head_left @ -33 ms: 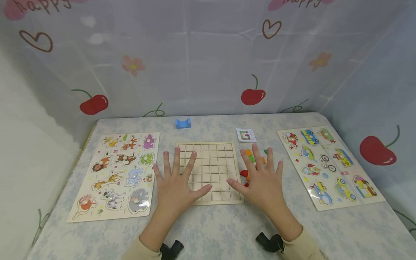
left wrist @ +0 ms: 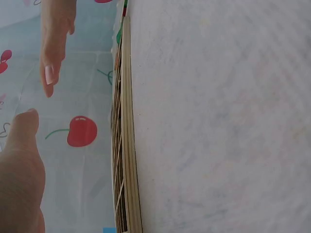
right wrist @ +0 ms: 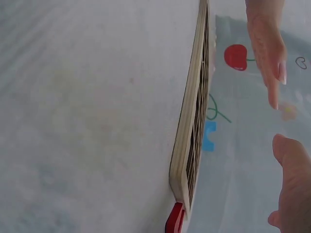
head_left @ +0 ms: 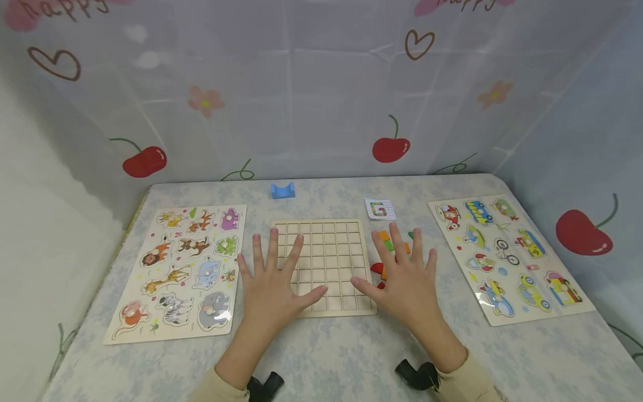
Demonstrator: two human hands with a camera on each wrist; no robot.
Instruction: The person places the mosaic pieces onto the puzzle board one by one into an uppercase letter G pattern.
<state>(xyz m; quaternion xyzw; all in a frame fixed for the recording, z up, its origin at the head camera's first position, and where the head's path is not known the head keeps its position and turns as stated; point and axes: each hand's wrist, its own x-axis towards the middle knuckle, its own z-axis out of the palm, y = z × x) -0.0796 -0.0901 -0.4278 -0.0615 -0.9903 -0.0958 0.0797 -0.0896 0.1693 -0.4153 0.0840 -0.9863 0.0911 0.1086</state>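
Observation:
Fingers spread wide and palm down, my left hand (head_left: 271, 296) hovers over the left front part of a square wooden grid board (head_left: 334, 245). My right hand (head_left: 409, 290) is held the same way at the board's right edge, above small coloured blocks. Neither hand holds anything. Among those blocks I see a red piece (head_left: 377, 268), an orange block (head_left: 384, 235) and a green block (head_left: 389, 244); others are partly hidden under the right hand. In the wrist views both hands stand clear above the board's edge (right wrist: 187, 145), thumbs pointing toward each other. A red block (right wrist: 175, 218) lies against the board's corner.
A wooden animal puzzle (head_left: 166, 332) lies at the left, a vehicle puzzle (head_left: 502, 319) at the right. Behind the blocks is a small card (head_left: 380, 209) with a coloured grid pattern. A blue curved stand (head_left: 283, 191) sits near the back edge, before a printed curtain (head_left: 311, 111).

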